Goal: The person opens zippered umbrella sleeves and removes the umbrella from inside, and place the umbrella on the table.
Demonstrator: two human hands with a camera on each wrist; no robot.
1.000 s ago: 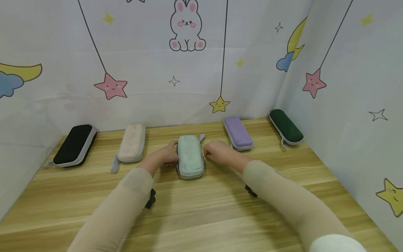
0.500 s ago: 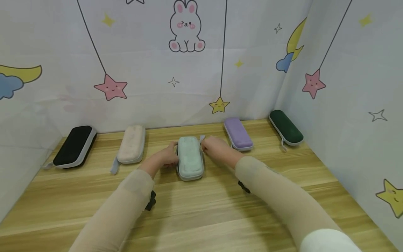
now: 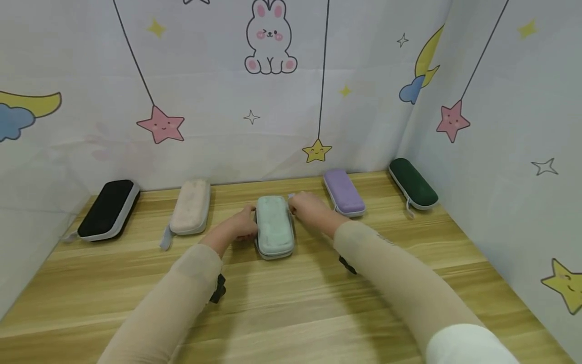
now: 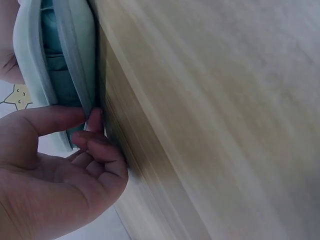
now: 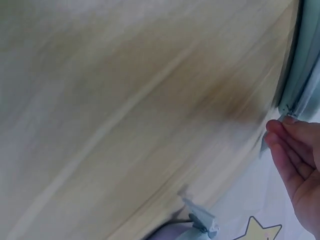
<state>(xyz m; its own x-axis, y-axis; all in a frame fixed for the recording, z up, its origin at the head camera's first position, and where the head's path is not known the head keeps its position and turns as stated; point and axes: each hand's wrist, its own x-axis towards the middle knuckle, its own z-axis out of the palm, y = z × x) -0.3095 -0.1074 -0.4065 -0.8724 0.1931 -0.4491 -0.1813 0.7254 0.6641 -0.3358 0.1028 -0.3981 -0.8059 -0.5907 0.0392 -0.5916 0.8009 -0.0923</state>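
A mint-green zip pencil case (image 3: 275,227) lies flat in the middle of the wooden table. In the left wrist view its zip is open along one side, showing the teal lining (image 4: 59,60). My left hand (image 3: 243,224) pinches the case's lower edge at that side between thumb and fingers. Near the far right corner, my right hand (image 3: 309,208) pinches the zip pull, whose grey-green fabric tab (image 5: 264,145) sticks out past the fingertips in the right wrist view. The hand partly hides the zip slider.
A black case (image 3: 106,210) and a cream case (image 3: 191,207) lie to the left. On the right are a purple case (image 3: 344,192) and a dark green case (image 3: 413,183). A printed white curtain (image 3: 204,91) rises behind the wooden table (image 3: 277,313).
My right hand has moved away along the right side of the mint-green pencil case towards its far corner, with the zip pull. My left hand and the case stay in place.
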